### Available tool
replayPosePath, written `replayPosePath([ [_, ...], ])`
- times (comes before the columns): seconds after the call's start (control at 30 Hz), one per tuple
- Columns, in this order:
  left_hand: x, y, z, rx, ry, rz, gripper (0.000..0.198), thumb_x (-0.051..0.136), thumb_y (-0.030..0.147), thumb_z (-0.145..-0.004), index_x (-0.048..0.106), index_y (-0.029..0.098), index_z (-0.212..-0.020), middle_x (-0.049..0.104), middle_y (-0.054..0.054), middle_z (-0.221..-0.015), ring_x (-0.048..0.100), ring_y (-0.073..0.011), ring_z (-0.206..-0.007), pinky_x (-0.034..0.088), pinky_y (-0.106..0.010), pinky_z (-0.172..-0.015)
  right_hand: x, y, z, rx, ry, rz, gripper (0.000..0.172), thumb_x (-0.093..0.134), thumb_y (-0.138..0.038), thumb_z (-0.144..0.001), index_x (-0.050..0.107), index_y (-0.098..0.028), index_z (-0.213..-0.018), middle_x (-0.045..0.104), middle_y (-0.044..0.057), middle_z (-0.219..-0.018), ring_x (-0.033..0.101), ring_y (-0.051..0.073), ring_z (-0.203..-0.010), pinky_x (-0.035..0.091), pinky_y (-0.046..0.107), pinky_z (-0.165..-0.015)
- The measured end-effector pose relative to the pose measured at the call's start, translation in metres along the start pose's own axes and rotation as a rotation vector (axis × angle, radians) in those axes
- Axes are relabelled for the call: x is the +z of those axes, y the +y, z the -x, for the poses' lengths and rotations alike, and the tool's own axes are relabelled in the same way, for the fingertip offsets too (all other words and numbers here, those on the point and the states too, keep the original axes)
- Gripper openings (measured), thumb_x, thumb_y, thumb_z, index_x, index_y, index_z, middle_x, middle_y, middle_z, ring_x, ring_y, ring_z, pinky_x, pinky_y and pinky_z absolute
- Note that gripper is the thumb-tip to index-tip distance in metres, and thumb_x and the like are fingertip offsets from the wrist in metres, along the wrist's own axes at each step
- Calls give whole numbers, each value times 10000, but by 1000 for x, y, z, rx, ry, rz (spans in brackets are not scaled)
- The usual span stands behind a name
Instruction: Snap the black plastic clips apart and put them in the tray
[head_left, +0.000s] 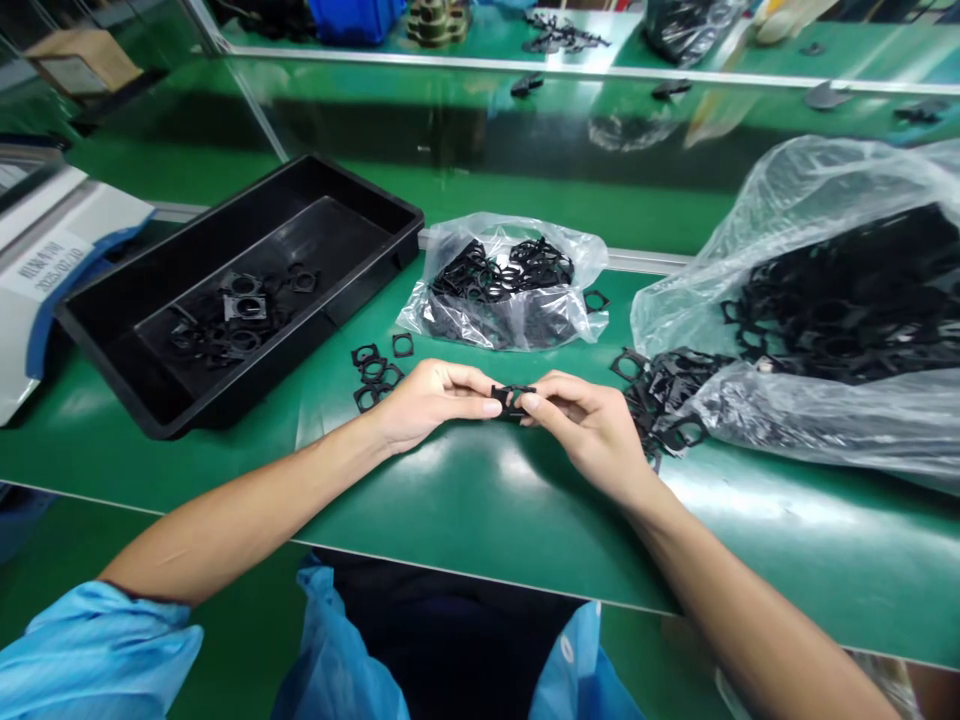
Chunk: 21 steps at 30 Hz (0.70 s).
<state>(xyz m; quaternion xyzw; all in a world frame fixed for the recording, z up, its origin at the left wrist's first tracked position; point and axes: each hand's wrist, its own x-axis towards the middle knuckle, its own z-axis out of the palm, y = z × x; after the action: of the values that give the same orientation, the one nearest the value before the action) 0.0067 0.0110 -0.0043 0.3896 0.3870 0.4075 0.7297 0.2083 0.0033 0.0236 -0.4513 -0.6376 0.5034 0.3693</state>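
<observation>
Between my two hands, just above the green tabletop (480,490), is a small black plastic frame part (513,400). My left hand (431,402) pinches its left end between thumb and fingers. The right end is pinched by my right hand (589,420). Fingertips cover part of it, so whether it is one piece or two fitted together does not show. Several loose black square frames with round holes (373,370) lie beside my left hand. Close to my right hand spreads a heap of similar black parts (675,390).
A black tray (330,300) with some frames inside stands at left. Behind my hands sits a clear bag of black rings (510,300); a larger bag of parts (825,300) lies at right. A white and blue machine (67,250) borders the left, a shelf (480,62) the back.
</observation>
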Motion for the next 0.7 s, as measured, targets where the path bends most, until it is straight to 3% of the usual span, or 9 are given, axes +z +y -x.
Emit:
replayPosePath([
  [0.17, -3, 4, 0, -66, -92, -7, 304, 942, 233, -575, 787, 143, -820, 772, -45, -830, 694, -152, -786, 538, -324, -836, 0, -3, -1, 65, -26, -95, 414, 779, -577, -754, 704, -177, -674, 633, 24, -698, 594, 147, -635, 497, 280, -637],
  [0.33, -5, 6, 0, -108, -185, -18, 319, 948, 230, -561, 764, 130, -801, 754, -42, -805, 675, -140, -738, 545, -312, -784, 1, -5, -2, 121, -72, -200, 412, 818, -576, -701, 717, -176, -694, 656, 27, -703, 605, 146, -632, 520, 296, -656],
  [0.57, -2, 5, 0, 15, -52, -89, 236, 928, 202, -564, 770, 134, -726, 742, -35, -775, 662, -131, -729, 537, -267, -736, -1, -3, 0, 28, -16, -29, 366, 755, -531, -797, 716, -179, -704, 631, 32, -700, 578, 155, -652, 472, 290, -629],
  [0.7, 2, 2, 1, 56, -17, -110, 268, 909, 233, -617, 780, 144, -834, 743, -29, -788, 659, -118, -724, 530, -252, -739, -1, 0, 0, -15, 18, 67, 363, 711, -521, -842, 724, -187, -703, 632, 33, -682, 568, 158, -639, 459, 289, -617],
])
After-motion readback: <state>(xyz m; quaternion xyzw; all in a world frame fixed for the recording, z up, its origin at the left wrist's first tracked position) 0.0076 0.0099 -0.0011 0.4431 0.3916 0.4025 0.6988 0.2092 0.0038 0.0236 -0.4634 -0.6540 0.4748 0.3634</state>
